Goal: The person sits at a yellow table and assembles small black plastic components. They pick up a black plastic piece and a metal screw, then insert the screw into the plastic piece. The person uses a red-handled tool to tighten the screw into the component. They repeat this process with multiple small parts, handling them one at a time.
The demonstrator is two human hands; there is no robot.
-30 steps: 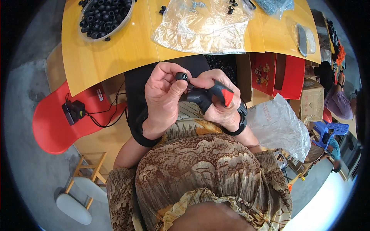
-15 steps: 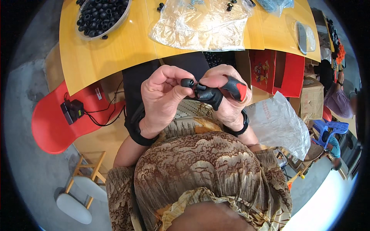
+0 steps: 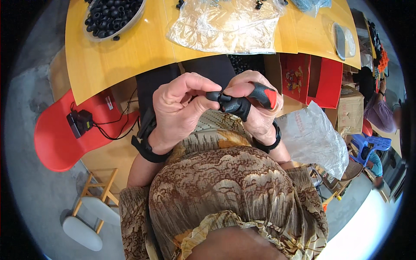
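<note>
Both hands meet in front of my chest, below the table's near edge. Between the thumb and index finger of my left hand (image 3: pixel 175 108) is a small black cylindrical cap (image 3: pixel 212 95), lying sideways. Black finger covers, one with a red patch, are on my right hand (image 3: pixel 259 119). Its fingers pinch another small black part (image 3: pixel 225 98), mostly hidden by the thumb and covers. The cap's right end is against this part or very close to it; I cannot tell whether they are joined.
A clear tub (image 3: pixel 135 24) of black caps stands on the yellow table (image 3: pixel 117 63), beside a clear plastic bag (image 3: pixel 225 37). Under the tabletop at right is a red box (image 3: pixel 323 82). A red chair (image 3: pixel 56 143) holding a black device stands left. People are at far right.
My left hand has turned the cap, so its open end no longer faces me, and brought it up against the part in my right hand. The left wrist moved slightly left.
</note>
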